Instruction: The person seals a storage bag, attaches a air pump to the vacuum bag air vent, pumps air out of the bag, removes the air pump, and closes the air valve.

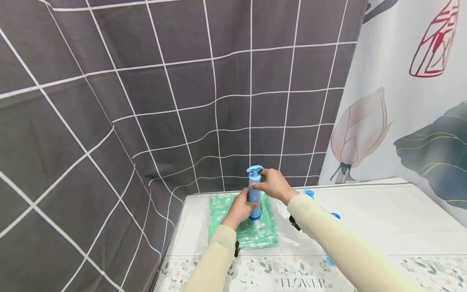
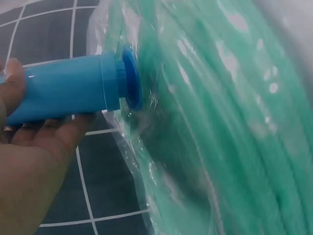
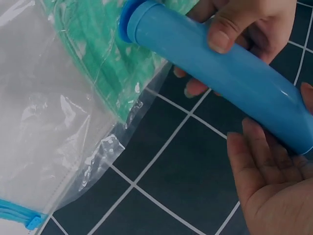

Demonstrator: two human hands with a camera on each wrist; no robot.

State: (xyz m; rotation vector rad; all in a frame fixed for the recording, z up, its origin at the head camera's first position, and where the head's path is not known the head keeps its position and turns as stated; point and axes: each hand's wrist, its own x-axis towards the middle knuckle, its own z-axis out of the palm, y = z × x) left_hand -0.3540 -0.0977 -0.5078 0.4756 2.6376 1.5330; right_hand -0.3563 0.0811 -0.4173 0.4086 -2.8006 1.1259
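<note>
A blue hand pump (image 1: pixel 254 195) stands almost upright over a clear plastic bag holding folded green fabric (image 1: pixel 268 229). My left hand (image 1: pixel 238 210) grips the middle of its barrel, fingers on one side and thumb on the other. Higher up, my right hand (image 1: pixel 274 184) holds the barrel's upper end, just under the T-shaped handle (image 1: pixel 254 168). In the left wrist view the pump's flared blue foot (image 2: pixel 132 78) meets the bag's surface. The right wrist view shows the right fingers (image 3: pixel 264 156) curving along the barrel, while the handle lies outside that view.
Empty clear plastic of the bag (image 3: pixel 44 103) spreads to the right, edged by a blue zip strip with a slider (image 3: pixel 34 223). Small blue pieces (image 1: pixel 309 194) lie beyond my right forearm. The white table (image 1: pixel 386 215) has a floral front edge, and a grey gridded curtain (image 1: pixel 233 105) hangs behind.
</note>
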